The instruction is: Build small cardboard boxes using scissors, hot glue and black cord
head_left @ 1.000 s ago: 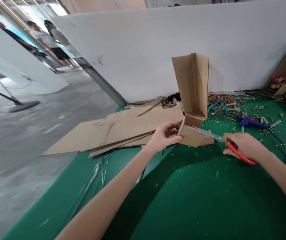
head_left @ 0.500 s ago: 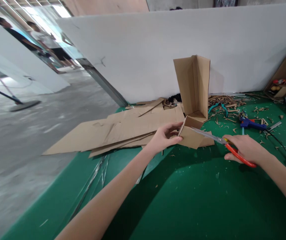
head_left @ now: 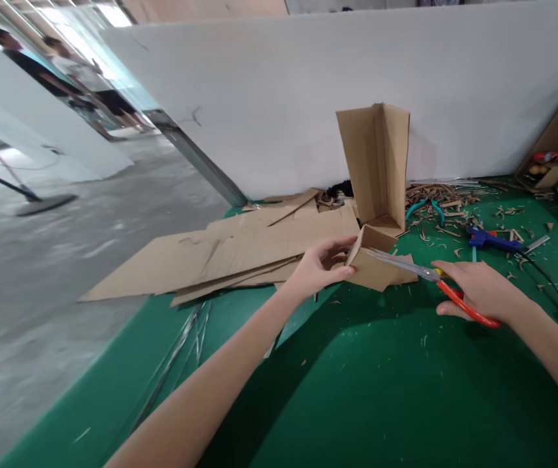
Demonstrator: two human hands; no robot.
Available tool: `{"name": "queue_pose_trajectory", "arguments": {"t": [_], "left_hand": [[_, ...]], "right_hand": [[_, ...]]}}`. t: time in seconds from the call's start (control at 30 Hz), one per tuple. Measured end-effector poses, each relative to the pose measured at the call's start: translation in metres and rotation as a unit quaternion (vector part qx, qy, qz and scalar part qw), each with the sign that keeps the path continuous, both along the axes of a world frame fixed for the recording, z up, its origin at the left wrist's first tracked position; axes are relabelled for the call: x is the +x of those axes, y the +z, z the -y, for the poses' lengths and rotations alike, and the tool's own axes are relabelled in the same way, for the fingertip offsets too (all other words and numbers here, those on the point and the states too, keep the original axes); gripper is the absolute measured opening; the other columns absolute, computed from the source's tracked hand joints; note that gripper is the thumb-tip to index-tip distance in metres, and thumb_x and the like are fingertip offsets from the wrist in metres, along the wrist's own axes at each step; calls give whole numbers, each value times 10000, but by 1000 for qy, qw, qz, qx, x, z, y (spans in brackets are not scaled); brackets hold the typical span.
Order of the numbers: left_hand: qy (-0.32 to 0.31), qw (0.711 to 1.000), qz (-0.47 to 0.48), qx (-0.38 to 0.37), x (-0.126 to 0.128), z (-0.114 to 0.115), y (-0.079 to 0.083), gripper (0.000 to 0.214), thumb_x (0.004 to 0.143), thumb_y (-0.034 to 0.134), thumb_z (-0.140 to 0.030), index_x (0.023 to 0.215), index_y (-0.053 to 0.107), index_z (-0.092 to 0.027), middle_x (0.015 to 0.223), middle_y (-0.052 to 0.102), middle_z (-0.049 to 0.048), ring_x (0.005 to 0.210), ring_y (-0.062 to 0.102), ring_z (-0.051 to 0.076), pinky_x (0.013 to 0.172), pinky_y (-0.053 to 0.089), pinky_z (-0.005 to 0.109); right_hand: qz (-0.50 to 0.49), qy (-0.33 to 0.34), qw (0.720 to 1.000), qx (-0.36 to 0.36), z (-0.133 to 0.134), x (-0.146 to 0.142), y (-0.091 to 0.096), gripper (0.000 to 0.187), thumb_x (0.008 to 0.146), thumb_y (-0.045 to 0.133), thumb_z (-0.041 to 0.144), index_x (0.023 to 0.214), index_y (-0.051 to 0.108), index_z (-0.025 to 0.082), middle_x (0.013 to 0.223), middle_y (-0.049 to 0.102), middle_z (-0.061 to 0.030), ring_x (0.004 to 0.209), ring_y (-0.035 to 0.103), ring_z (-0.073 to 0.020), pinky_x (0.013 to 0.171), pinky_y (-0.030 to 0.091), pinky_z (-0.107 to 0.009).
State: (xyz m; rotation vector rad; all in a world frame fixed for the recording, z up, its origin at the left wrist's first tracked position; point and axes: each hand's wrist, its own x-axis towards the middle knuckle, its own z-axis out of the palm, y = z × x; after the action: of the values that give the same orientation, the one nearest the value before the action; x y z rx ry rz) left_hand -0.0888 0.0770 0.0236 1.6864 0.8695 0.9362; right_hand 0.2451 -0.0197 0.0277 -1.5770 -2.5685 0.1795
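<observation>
- Near the middle of the green table, the left hand pinches the left edge of a folded cardboard piece, thumb in front and fingers partly hidden behind.
- Right of that, the right hand has its fingers closed around the orange handles of the scissors; the blades point left, over the folded piece, and whether they touch it I cannot tell.
- Just behind the folded piece, a tall cardboard form stands upright before the white panel; whether the 2 are joined is unclear.
- To the left lie flat cardboard sheets, overlapping.
- To the right are teal pliers beside cardboard scraps, and a blue glue gun.
</observation>
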Motion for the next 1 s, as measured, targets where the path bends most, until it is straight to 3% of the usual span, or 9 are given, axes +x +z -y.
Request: {"name": "queue_pose_trajectory", "arguments": {"t": [0.1, 0.47, 0.8, 1.0], "left_hand": [[-4, 1000, 3, 3, 1, -1, -2, 697, 644, 859, -468, 1235, 644, -168, 1294, 668, 161, 1189, 631, 342, 1002, 507, 450], [7, 1000, -14, 8, 3, 1, -2, 712, 634, 863, -458, 1250, 665, -161, 1339, 643, 172, 1218, 610, 376, 1020, 502, 495], [-5, 1000, -15, -5, 4, 3, 1, 719, 653, 842, -498, 1259, 655, -159, 1321, 658, 169, 1186, 637, 353, 982, 540, 454], [-4, 1000, -20, -21, 2, 3, 0, 717, 649, 849, -489, 1259, 653, -167, 1365, 631, 153, 1170, 645, 351, 976, 547, 438]], "right_hand": [[-2, -2, 1000, 8, 0, 0, 0, 838, 835, 563, 714, 1419, 448, 123, 1117, 712, -179, 931, 697, -350, 737, 524, -410], [12, 0, 999, 43, -2, -5, 2, 428, 898, 600, 531, 1097, 593, 152, 852, 716, -92, 766, 694, -298, 615, 476, -345], [8, 14, 998, 56, -1, -5, -2, 418, 946, 507, 556, 1051, 596, 162, 764, 700, -74, 684, 681, -270, 581, 441, -326], [3, 9, 1000, 26, -1, -4, 0, 498, 912, 537, 611, 1111, 590, 157, 840, 714, -96, 746, 685, -285, 606, 448, -328]]}}
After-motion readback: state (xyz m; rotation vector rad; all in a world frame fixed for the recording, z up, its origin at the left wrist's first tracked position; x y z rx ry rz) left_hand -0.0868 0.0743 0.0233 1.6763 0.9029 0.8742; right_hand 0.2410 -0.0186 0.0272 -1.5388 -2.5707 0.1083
